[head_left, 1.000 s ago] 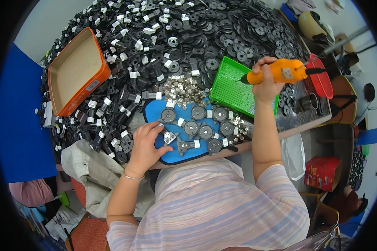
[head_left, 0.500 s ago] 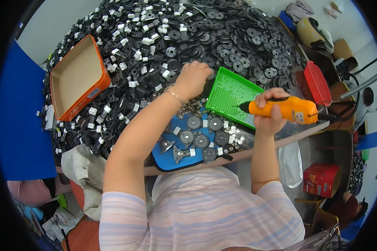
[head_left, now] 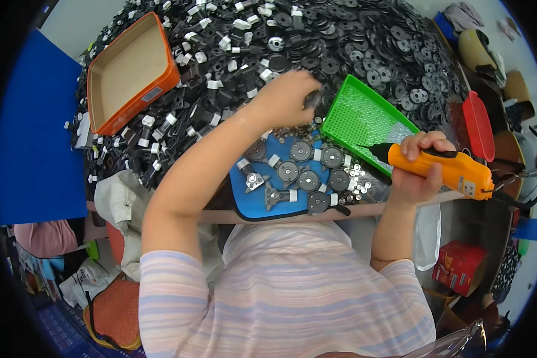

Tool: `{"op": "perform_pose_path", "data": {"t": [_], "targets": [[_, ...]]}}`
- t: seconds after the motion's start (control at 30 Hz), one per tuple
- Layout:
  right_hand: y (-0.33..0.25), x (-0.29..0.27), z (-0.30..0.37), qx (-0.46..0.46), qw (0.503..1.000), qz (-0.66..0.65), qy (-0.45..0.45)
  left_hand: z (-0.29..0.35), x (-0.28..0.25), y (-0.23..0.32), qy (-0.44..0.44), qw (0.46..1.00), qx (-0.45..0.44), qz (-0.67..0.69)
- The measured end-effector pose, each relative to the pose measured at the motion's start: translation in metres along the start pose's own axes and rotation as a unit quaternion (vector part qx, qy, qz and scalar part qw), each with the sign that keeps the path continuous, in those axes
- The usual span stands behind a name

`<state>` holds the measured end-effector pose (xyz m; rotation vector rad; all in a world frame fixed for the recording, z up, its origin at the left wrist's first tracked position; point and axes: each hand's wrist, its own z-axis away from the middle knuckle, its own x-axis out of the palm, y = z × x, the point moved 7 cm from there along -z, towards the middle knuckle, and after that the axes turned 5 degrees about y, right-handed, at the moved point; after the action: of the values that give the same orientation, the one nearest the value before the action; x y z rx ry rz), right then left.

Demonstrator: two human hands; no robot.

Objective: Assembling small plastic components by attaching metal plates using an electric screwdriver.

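Observation:
My right hand (head_left: pixel 420 167) is wrapped round an orange electric screwdriver (head_left: pixel 459 171), whose black tip points left above the green perforated basket (head_left: pixel 364 116). My left hand (head_left: pixel 289 98) is at the near edge of the heap of black discs (head_left: pixel 376 53), its fingers curled round a black disc (head_left: pixel 311 99), partly hidden by them. Just below this hand lie many small metal pieces (head_left: pixel 292 132). Nearer to me, a blue mat (head_left: pixel 247 200) bears several black caster-like assemblies (head_left: pixel 287 171) with white tabs. Small silver parts (head_left: pixel 357 182) are scattered at its right.
A heap of black brackets with white tabs (head_left: pixel 221 51) covers the table's left and far side. An orange tray (head_left: pixel 172 74) rests on it. At the right are a red tray (head_left: pixel 478 125) and the screwdriver's cable. A pale table edge (head_left: pixel 221 216) runs before me.
The whole view has shifted, so the table's things appear farther right and higher. My left hand now has a black disc in its fingers. The screwdriver stays in my right hand, tilted more downward.

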<state>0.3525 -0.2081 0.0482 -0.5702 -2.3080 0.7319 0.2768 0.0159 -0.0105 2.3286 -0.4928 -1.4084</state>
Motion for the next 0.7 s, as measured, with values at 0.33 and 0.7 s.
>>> {"op": "perform_pose_path", "data": {"t": [0.33,0.7], "targets": [[0.056,0.107,0.044,0.165,0.972,-0.119,-0.114,0.182,-0.037,0.042,0.037,0.977,-0.21,-0.003],[0.072,0.145,0.066,0.174,0.965,-0.056,-0.188,0.185,-0.034,0.042,0.092,0.978,-0.187,-0.011]]}}
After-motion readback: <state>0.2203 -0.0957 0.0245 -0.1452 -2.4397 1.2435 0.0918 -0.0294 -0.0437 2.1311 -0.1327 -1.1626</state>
